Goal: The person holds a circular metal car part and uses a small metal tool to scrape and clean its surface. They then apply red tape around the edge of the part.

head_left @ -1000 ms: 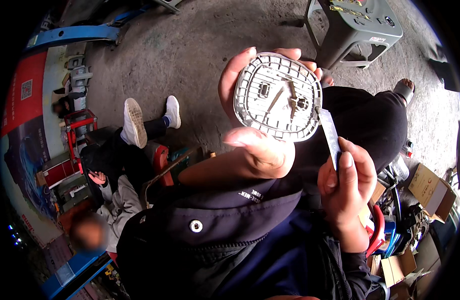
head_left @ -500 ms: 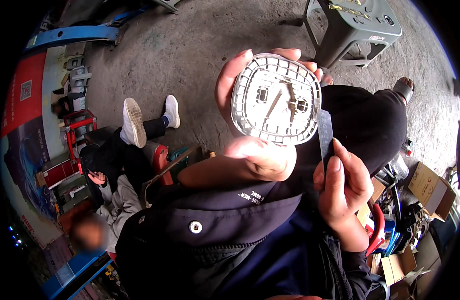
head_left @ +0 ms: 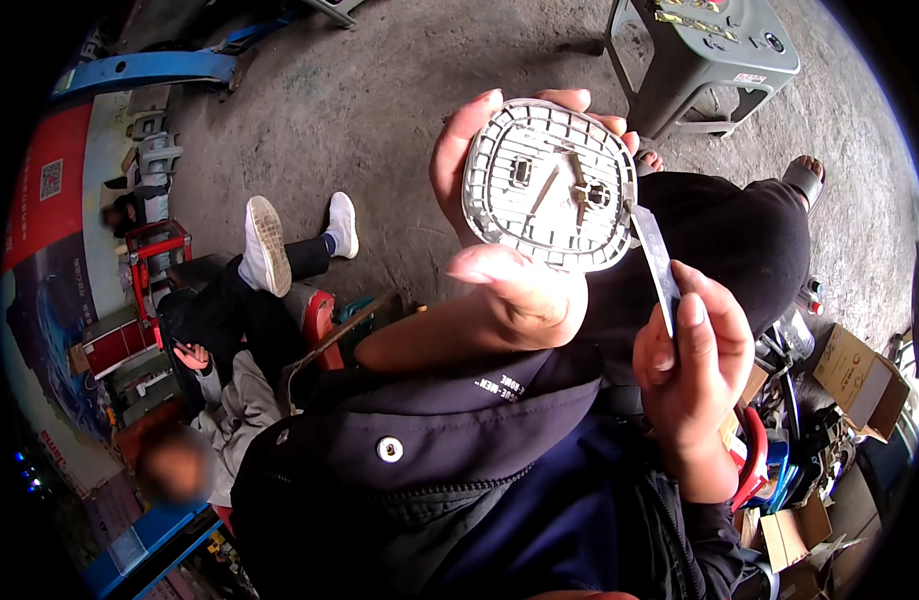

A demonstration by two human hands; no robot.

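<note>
My left hand is wrapped round a rounded, pale silver-white plastic cover, its fingers behind the far rim and its thumb at the near side. The ribbed side faces up, with slots and small raised mounts in the middle. In my right hand a thin, flat metal blade is pinched between thumb and fingers. Its angled tip is at the right edge of the cover; whether it touches there I cannot tell. The blade's lower end is hidden in the fingers.
A grey plastic stool with small parts on top stands ahead on the right. At left another person sits with legs stretched out. Cardboard boxes and a cluttered heap lie at right. A blue metal arm is at the far left.
The cover has risen slightly in view, and the bright glare on it has lessened. My right hand has shifted a little right, with the blade now at more of a slant.
</note>
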